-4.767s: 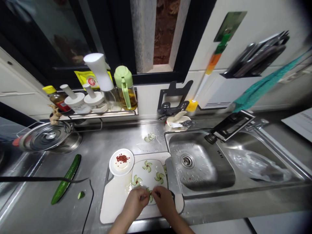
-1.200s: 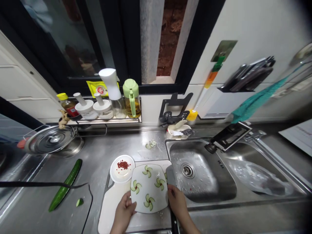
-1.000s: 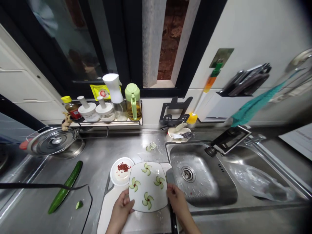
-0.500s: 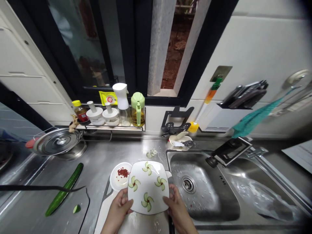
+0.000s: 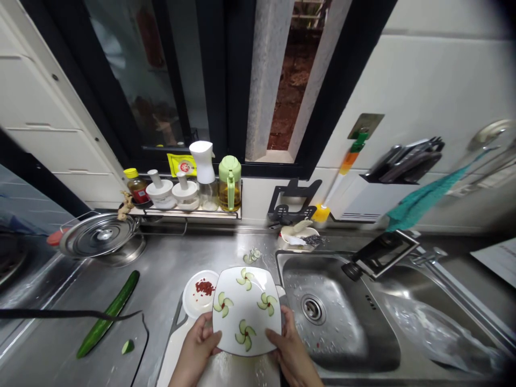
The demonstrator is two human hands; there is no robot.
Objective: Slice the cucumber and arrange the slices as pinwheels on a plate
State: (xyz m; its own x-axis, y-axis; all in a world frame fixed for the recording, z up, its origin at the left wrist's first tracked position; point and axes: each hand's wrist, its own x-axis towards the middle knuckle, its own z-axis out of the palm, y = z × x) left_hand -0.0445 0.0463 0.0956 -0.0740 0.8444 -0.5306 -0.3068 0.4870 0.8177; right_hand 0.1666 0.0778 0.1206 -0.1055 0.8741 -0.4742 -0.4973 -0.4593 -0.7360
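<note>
Between my two hands I hold a square white plate point(image 5: 234, 330) with rounded corners, tilted a little toward me. Cucumber slices point(image 5: 245, 334) lie on it in several pinwheel flowers, each with a red bit at its centre. My left hand point(image 5: 198, 341) grips the near left edge, thumb on top. My right hand point(image 5: 292, 344) grips the near right edge the same way. Below the plate is a white cutting board point(image 5: 175, 349), mostly covered. A small white dish point(image 5: 191, 302) of red dried berries point(image 5: 205, 287) sits on its far left part, partly behind the plate.
On the left counter lie a cucumber point(image 5: 108, 314) and a cut cucumber end point(image 5: 128, 346). Leftover cucumber slices point(image 5: 252, 255) sit behind the plate. A steel sink point(image 5: 338, 333) is at right. A seasoning rack point(image 5: 193, 214) and a lidded pot point(image 5: 100, 236) stand at the back.
The view has shifted slightly, moving the whole scene a little down and right. Both hands still hold the plate; my right thumb reaches slightly further onto it.
</note>
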